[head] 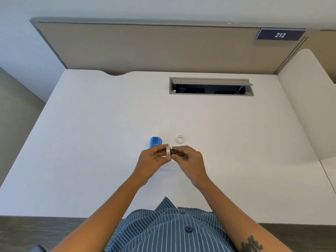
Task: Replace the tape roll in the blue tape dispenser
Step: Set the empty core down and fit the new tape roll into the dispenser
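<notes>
The blue tape dispenser (155,142) lies on the white desk (91,142), just beyond my left hand. My left hand (151,162) pinches a whitish tape roll (168,151), held on edge above the desk. My right hand (189,159) grips a small black hub piece (173,152) that touches the roll's right side. A second tape ring (180,139), white and flat, rests on the desk to the right of the dispenser, apart from both hands.
An open cable tray (211,86) with a raised grey lid is sunk into the desk at the back right. A beige partition (145,46) with a "212" sign (280,34) stands behind. A neighbouring desk (309,106) lies to the right.
</notes>
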Motion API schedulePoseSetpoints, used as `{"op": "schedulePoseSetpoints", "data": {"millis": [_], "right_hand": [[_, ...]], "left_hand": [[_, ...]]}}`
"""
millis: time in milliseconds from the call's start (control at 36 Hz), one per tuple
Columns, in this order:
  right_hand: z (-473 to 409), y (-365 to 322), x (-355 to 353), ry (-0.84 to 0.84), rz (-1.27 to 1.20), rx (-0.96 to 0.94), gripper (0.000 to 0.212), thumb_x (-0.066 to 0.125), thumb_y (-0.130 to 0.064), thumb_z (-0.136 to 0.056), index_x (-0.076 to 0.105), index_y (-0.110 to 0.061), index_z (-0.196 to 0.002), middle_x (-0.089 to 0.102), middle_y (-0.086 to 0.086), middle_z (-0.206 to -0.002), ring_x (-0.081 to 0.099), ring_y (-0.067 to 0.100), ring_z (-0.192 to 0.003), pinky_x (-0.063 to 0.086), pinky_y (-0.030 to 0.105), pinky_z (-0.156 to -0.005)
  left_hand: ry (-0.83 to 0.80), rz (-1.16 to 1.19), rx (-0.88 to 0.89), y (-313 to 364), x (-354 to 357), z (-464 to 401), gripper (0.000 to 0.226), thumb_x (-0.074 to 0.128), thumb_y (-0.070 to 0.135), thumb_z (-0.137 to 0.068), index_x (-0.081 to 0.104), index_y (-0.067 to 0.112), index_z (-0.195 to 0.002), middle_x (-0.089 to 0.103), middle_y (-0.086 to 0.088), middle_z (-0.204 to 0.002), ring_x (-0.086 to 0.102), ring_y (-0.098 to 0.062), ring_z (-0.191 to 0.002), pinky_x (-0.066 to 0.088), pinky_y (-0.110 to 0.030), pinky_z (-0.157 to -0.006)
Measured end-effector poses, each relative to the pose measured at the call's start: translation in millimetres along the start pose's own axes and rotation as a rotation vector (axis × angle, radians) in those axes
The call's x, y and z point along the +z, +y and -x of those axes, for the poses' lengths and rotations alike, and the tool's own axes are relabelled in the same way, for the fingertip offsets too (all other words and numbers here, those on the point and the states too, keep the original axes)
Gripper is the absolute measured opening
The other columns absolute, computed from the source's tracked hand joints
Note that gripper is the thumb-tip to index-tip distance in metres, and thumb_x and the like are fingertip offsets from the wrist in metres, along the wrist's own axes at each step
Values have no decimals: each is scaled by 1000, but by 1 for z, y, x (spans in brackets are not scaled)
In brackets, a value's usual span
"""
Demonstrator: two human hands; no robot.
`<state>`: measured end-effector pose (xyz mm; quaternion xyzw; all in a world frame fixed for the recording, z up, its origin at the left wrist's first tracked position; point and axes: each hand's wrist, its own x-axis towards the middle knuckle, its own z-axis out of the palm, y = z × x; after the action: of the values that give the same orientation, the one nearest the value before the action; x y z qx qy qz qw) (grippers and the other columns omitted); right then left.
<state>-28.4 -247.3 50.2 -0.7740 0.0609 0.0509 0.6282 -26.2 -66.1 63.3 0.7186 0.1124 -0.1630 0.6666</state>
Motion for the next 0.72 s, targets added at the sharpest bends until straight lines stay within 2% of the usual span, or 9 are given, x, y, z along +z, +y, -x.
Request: {"op": "schedulePoseSetpoints", "data": {"millis": [139,250,444,722], "right_hand": [[0,-1,0,-57,33,-23,30,79,1,-90,79,-12,-117,77,-4,-112,76,12,-102,62,27,-93],[2,-4,2,-101,51,-23,32,77,2,-91,80,-14,-119,78,-4,-111,75,9,-102,61,22,-88],[4,-5,5,-95,-10,36,31,76,4,-90,80,-13,-115,82,-2,-103,79,19,-91,65,30,-86],[4,-7,4,-135,-108,91,25,82,3,-86,82,-7,-109,84,1,-97,80,16,-92,61,21,-84]], "left_hand": [[23,-13,-1,-2,-2,6,53,87,9,-83,71,17,-133,82,6,-110,77,-12,-106,58,-34,-104],[29,-10,13,-3,-4,10,54,87,10,-82,70,14,-134,81,1,-112,78,-13,-105,58,-31,-102],[31,-28,10,-7,-6,13,54,87,13,-83,71,14,-134,81,1,-112,77,-13,-107,57,-33,-105],[30,-8,4,-12,-9,16,51,86,11,-83,72,14,-132,82,1,-111,77,-13,-108,57,-31,-105]]}}
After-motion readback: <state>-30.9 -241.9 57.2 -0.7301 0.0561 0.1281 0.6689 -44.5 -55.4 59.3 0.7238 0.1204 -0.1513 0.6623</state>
